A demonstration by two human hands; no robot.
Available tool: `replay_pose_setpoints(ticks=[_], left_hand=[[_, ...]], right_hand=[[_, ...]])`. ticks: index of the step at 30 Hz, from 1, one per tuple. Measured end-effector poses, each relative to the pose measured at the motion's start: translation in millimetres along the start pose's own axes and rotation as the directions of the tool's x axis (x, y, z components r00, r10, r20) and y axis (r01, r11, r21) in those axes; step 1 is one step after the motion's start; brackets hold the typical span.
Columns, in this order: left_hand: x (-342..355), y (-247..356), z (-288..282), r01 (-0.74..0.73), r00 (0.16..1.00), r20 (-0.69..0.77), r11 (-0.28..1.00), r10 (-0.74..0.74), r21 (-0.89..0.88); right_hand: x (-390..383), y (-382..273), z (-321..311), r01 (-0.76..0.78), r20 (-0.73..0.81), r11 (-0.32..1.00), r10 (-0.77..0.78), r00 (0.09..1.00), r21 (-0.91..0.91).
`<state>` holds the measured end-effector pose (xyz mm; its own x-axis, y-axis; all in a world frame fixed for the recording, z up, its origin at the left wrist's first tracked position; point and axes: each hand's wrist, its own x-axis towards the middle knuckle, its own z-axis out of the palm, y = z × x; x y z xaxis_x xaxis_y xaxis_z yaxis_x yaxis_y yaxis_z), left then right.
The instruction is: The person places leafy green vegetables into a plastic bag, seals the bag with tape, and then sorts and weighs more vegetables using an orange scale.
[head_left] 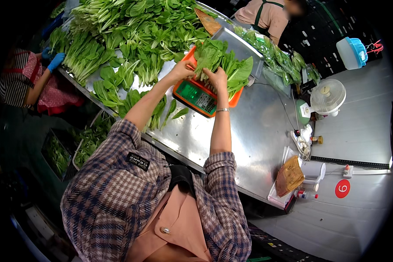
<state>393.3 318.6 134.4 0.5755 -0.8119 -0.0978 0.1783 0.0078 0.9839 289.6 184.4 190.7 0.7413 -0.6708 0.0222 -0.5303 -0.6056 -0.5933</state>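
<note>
A bunch of leafy greens (210, 56) lies on the orange pan (235, 101) of a digital scale (195, 97) with a lit green display. My left hand (182, 70) is at the left side of the pan, its fingers curled in at the stems' edge. My right hand (218, 79) is closed around stems in the middle of the bunch. More leaves spread to the right of it and hang past the pan's edge. The fingertips of both hands are partly hidden by leaves.
A big pile of greens (131, 26) covers the far left of the metal table (257, 135). Behind the scale are a metal tray (239, 49) and bagged greens (266, 52). A fan (328, 97) stands at right. Co-workers are at the left, wearing blue gloves (56, 62), and at the far side.
</note>
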Motion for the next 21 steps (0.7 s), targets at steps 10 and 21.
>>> replay_pose_setpoints(ticks=[10,21], left_hand=[[52,-36,-18,-0.043,0.956,-0.275,0.972,0.108,0.233],[25,-9,-24,0.067,0.932,-0.262,0.59,0.251,0.805]], right_hand=[[-30,-51,36,0.071,-0.238,0.96,-0.139,0.961,-0.272],[-87,-31,-4,0.202,-0.37,0.979,-0.188,0.91,-0.002]])
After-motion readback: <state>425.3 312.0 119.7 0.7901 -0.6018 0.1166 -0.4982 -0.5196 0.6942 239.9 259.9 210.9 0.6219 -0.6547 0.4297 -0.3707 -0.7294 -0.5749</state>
